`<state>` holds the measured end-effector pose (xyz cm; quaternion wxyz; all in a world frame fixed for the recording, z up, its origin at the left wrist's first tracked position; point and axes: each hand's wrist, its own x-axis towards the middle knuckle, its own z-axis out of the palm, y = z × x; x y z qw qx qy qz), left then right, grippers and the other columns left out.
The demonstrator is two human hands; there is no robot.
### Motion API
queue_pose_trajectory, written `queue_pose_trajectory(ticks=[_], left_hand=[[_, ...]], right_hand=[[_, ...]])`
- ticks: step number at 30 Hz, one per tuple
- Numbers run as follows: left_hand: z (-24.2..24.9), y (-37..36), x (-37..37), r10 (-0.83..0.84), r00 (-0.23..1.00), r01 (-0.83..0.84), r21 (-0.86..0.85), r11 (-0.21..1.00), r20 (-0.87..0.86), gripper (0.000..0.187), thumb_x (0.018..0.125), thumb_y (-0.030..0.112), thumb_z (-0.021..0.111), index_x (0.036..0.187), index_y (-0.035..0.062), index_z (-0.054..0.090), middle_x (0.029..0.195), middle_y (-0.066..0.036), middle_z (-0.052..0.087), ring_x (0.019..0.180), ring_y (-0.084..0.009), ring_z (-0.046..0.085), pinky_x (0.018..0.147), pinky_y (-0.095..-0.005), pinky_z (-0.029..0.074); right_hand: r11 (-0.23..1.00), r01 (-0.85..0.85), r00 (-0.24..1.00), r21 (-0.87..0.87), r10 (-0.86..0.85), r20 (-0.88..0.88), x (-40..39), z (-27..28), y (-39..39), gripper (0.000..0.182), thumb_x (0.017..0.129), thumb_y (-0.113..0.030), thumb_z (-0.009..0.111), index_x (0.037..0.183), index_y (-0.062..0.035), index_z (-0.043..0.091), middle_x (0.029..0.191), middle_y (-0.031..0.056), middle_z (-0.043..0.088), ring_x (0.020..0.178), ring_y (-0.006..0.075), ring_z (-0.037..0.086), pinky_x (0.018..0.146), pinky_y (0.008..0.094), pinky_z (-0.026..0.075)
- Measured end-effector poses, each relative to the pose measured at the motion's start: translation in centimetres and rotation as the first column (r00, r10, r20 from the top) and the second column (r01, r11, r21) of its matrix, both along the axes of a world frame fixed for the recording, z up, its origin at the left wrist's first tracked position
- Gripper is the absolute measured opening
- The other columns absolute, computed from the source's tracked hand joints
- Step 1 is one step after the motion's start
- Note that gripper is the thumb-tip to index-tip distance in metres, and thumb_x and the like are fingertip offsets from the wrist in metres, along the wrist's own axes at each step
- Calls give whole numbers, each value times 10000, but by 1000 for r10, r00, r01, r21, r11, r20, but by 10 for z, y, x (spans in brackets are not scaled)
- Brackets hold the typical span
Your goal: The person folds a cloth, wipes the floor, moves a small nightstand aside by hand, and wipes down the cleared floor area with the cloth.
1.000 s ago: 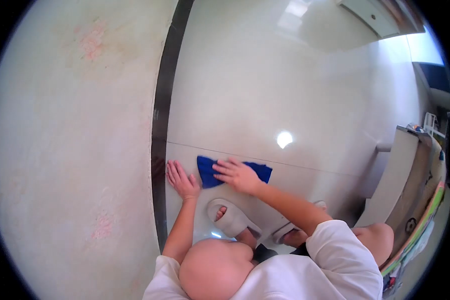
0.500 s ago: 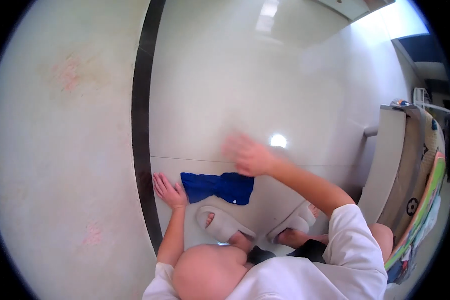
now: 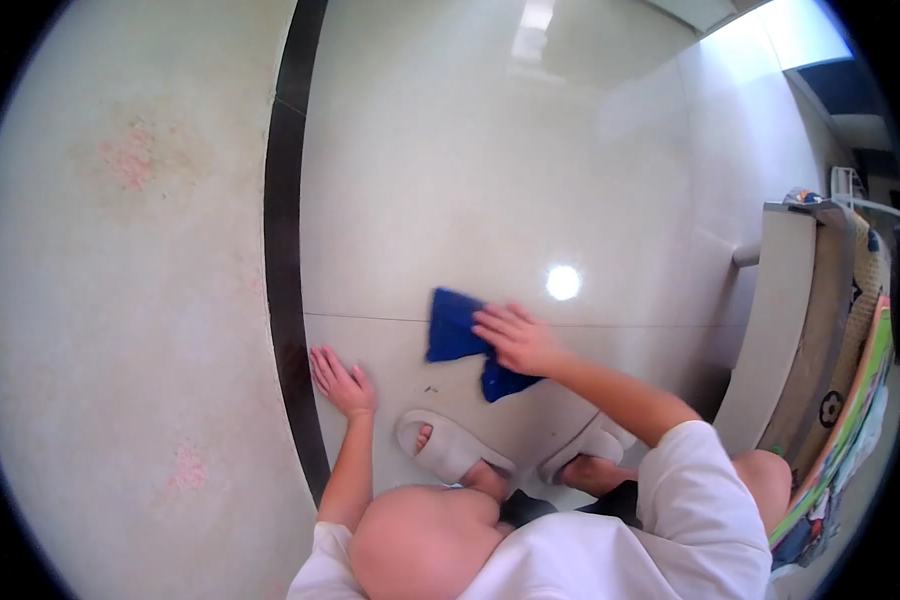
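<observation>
A dark blue cloth point(image 3: 456, 327) lies on the pale tiled floor, narrow in the middle and wider at both ends. My right hand point(image 3: 518, 340) rests flat across its middle with the fingers extended. Part of the cloth is hidden under this palm. My left hand point(image 3: 342, 383) holds nothing; it is spread on the floor beside the dark strip point(image 3: 286, 200), its fingertips touching or close to the strip's edge.
My slippers point(image 3: 450, 447) are just below the cloth, near a small dark speck point(image 3: 430, 389). Pinkish patches point(image 3: 132, 155) mark the floor left of the strip. At right stands a bed-like piece of furniture point(image 3: 770, 300) with folded textiles on its side.
My right hand, blurred above the floor before, now lies on the cloth. The cloth has shifted up and to the right and turned. The dark speck now shows. My left hand stays put.
</observation>
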<state>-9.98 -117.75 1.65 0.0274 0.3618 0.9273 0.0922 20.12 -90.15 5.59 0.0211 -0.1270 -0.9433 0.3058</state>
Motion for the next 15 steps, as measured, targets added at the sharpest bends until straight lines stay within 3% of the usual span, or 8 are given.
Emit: queue_pose_trajectory(ticks=[3,7,11,15], left_hand=[[-4,-3,3,-12,1000,12,13,1000,-9,764,1027,431,451,1657,11,350,1739,-216,301,1617,-395,260,1303,-555,172],[-1,-1,1,-23,1000,23,23,999,-20,776,1015,421,472,1655,0,347,1738,-222,300,1615,-397,262,1302,-559,172],[2,1,3,-14,999,14,-3,1000,-32,786,1003,409,490,1652,-10,345,1736,-228,301,1615,-402,261,1304,-556,173],[4,3,2,-26,999,26,2,1000,-28,787,1002,404,493,1653,-11,340,1735,-231,299,1616,-402,259,1306,-555,170]], right_hand=[[996,26,987,83,-39,156,85,7,31,825,740,-124,783,1529,-94,544,1673,113,452,1583,296,373,1287,557,287],[931,268,934,248,-314,169,136,3,83,843,715,-31,679,1542,-91,527,1673,131,447,1577,322,380,1299,572,258],[766,601,782,228,-623,35,90,5,121,787,804,33,591,1575,-83,483,1684,152,420,1578,373,357,1305,584,231],[674,714,696,191,-714,-82,14,-19,144,775,823,63,581,1574,-109,500,1679,131,440,1579,366,356,1304,575,232]])
